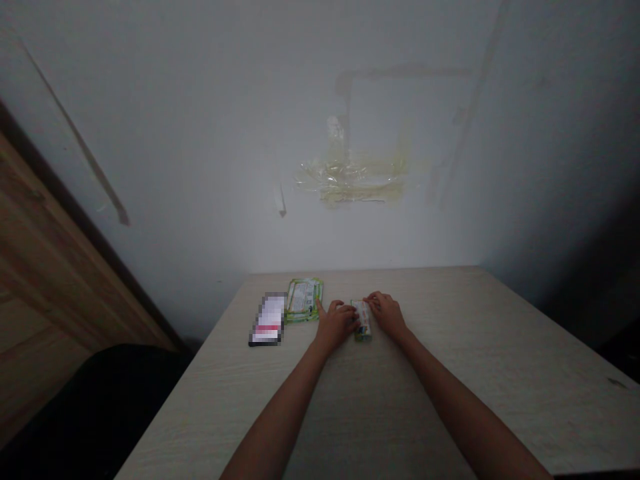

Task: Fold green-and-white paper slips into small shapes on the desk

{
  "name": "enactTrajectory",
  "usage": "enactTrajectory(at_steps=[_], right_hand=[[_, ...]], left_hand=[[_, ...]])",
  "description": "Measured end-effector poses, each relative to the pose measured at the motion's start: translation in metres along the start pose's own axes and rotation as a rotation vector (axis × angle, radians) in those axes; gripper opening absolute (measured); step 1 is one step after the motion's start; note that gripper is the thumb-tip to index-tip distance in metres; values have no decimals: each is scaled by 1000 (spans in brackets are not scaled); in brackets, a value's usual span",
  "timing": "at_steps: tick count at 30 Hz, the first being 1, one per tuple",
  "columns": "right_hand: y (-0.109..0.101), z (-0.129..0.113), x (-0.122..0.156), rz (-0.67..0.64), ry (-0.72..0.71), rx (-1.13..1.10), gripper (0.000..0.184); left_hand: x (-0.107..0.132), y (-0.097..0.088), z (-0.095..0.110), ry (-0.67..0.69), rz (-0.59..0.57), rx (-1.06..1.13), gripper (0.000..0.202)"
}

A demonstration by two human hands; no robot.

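Observation:
A narrow green-and-white printed packet (363,328) lies lengthwise on the table between my two hands; it looks folded, though its exact kind is unclear. My left hand (336,327) rests at its left side, with fingertips on its edge and the thumb spread away to the left. At the packet's upper right corner, the bent fingers of my right hand (387,312) are drawn together on its edge. Just left of my left thumb is a flat stack of green-and-white printed packets (303,300).
A phone (269,321) with a blurred screen lies left of the stack. The pale wooden table (450,347) meets a white wall (225,167) bearing old tape (360,180). A dark object (110,400) and wooden panelling (40,267) are beyond the table's left edge.

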State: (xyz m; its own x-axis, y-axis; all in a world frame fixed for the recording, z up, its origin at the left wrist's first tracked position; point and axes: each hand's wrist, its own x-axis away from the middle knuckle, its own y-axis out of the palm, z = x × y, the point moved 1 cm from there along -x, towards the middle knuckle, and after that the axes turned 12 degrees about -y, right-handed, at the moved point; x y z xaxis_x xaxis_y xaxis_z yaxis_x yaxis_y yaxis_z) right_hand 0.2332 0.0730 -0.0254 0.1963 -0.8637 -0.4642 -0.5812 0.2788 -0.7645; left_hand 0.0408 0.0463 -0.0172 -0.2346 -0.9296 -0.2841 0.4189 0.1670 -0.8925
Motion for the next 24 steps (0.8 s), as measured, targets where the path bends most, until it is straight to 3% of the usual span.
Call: enactTrajectory(at_steps=[6, 24], right_hand=[[0, 10, 3, 43, -12, -329, 18], [1, 23, 10, -83, 53, -574, 27]], left_hand=[[0, -1, 1, -11, 2, -14, 25], [0, 2, 1, -21, 19, -7, 23]])
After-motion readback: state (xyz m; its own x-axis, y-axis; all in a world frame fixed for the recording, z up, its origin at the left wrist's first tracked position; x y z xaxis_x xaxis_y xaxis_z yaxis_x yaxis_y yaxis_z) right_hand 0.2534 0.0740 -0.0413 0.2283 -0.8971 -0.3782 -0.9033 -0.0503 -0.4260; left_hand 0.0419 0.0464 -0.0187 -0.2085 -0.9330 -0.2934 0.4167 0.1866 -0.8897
